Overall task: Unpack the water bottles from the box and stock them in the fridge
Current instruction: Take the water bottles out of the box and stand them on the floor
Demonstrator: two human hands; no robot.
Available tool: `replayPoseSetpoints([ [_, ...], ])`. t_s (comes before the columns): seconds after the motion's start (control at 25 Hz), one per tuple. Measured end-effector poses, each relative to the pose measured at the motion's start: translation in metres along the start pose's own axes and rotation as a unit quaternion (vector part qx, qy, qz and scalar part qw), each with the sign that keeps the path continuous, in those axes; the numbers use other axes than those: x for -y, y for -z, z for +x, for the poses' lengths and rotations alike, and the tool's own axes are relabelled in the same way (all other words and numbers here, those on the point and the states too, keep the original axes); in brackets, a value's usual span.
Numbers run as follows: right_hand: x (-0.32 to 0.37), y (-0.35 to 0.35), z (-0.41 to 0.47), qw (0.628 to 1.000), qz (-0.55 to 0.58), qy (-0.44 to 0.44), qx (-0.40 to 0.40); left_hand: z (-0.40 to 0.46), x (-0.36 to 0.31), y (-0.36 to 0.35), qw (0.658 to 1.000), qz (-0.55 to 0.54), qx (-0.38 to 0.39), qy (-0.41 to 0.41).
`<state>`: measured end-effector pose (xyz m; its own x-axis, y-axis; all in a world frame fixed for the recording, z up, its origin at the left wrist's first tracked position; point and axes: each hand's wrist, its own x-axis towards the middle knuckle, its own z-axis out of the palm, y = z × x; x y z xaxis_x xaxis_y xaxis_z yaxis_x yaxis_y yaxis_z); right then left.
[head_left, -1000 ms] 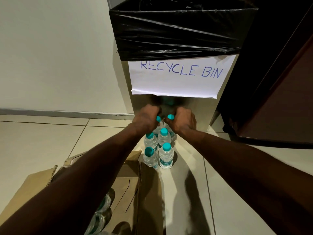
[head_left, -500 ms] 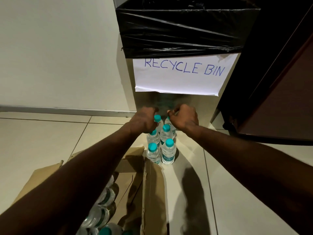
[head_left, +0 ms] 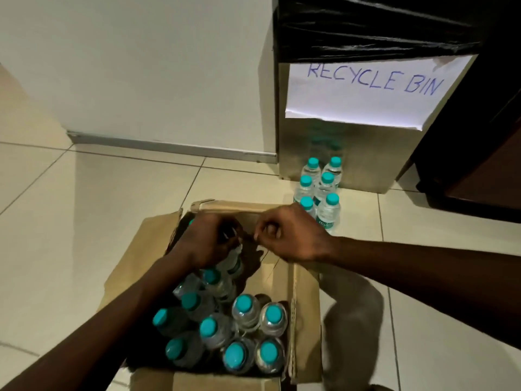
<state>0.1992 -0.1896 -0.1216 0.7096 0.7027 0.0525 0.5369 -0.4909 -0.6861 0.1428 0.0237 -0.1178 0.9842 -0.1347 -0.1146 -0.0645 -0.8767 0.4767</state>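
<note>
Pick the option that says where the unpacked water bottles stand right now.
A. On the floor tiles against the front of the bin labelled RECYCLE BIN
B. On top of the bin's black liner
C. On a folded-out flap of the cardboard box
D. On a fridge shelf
A: six teal-capped bottles stand upright in two rows on the floor tiles, right in front of the recycle bin, beyond the cardboard box.
</note>
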Motion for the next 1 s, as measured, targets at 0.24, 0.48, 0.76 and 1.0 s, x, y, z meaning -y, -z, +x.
replayPoseSetpoints([
  [0.24,0.027,-0.029,-0.012,0.939,-0.115,0.000,0.324,-0.027,0.001,-0.015,0.988,0.130,0.024,-0.075],
  [0.48,0.039,-0.025,-0.027,0.858,-0.282,0.055,0.425,-0.049,-0.024,-0.029,0.961,0.118,0.235,-0.085],
  [0.76,0.017,-0.030,-0.043,0.929,-0.192,0.113,0.295,-0.052,-0.006,-0.048,0.971,0.105,0.202,-0.080],
  [1.0,0.008,-0.004,-0.035,0.966,-0.118,0.098,0.208,-0.064,-0.003,-0.024,0.989,-0.024,0.125,-0.070],
])
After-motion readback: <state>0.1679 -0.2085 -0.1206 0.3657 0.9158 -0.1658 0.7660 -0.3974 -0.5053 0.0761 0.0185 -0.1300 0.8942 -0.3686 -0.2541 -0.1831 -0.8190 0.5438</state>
